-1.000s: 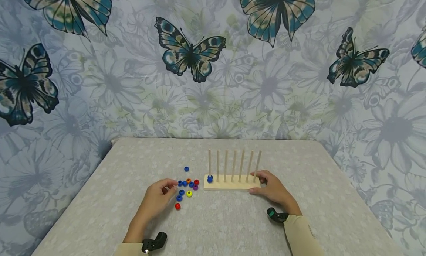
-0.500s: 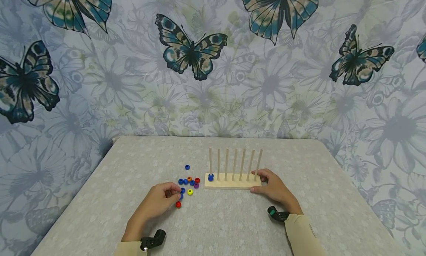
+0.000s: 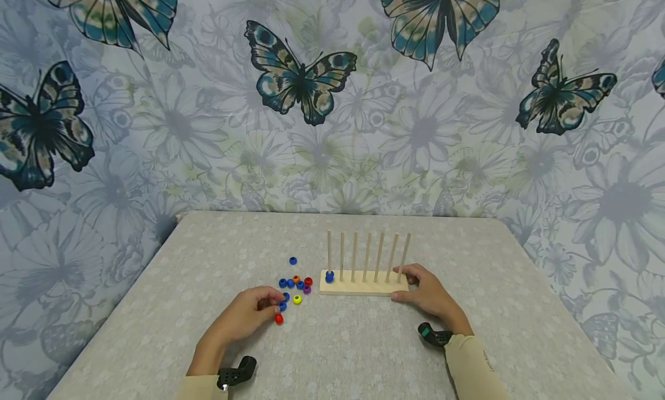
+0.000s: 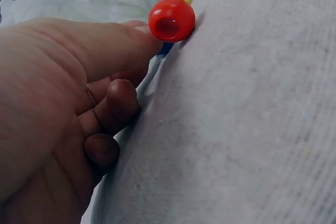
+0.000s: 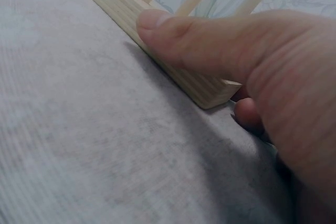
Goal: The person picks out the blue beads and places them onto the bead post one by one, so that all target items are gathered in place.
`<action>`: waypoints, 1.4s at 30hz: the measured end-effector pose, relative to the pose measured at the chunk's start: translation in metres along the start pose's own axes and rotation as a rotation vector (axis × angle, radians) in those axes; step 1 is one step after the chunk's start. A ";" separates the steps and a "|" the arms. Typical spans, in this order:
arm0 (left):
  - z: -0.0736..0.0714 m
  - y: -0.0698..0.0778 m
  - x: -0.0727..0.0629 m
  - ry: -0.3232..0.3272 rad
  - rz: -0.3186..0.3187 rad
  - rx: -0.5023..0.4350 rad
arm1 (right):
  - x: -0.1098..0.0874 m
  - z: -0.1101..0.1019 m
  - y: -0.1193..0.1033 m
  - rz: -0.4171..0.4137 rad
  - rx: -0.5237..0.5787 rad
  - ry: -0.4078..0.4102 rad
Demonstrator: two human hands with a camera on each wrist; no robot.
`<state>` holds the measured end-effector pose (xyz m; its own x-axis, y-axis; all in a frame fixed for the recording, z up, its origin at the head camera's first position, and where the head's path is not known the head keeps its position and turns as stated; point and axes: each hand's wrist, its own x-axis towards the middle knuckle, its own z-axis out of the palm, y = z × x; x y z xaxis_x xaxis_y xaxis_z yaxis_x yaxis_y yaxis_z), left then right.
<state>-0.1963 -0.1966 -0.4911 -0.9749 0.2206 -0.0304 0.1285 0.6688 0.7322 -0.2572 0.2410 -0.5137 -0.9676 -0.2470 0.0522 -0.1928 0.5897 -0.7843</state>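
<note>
My left hand (image 3: pixel 244 313) is low at the near left side of a loose group of beads, its thumb and fingertips closed about a blue bead (image 3: pixel 283 306). Another blue bead (image 3: pixel 286 296) lies right beside the fingertips. Just nearer sits a red bead (image 3: pixel 279 318), which in the left wrist view partly hides a blue bead (image 4: pixel 165 49) by the thumb tip. A wooden peg board (image 3: pixel 358 288) with several upright pegs stands to the right; blue beads (image 3: pixel 329 277) sit low on its leftmost peg. My right hand (image 3: pixel 428 293) grips the board's right end, thumb on the front edge.
A yellow bead (image 3: pixel 297 299), a purple bead (image 3: pixel 307 290), an orange bead (image 3: pixel 296 279) and a second red bead (image 3: pixel 309 281) lie between the left hand and the board. One blue bead (image 3: pixel 293 261) lies farther back. A light cloth covers the table (image 3: pixel 343 354).
My left hand has come back toward the nearer blue beads from the farther ones, its fingertips now around one. The right hand keeps its grip on the board.
</note>
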 end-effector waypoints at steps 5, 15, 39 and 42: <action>0.000 0.004 0.002 -0.010 -0.002 0.021 | -0.001 -0.002 -0.002 0.006 -0.006 0.004; 0.002 0.004 0.000 -0.001 -0.008 0.044 | -0.002 0.000 0.001 0.016 -0.005 0.007; 0.003 -0.003 0.001 0.039 -0.058 0.031 | -0.001 0.000 0.000 0.009 -0.010 0.004; 0.003 -0.003 0.000 0.056 -0.060 0.005 | -0.002 -0.001 0.000 0.002 -0.008 0.006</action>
<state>-0.1960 -0.1969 -0.4954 -0.9895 0.1398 -0.0355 0.0704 0.6830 0.7271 -0.2554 0.2417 -0.5132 -0.9690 -0.2410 0.0539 -0.1918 0.5966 -0.7793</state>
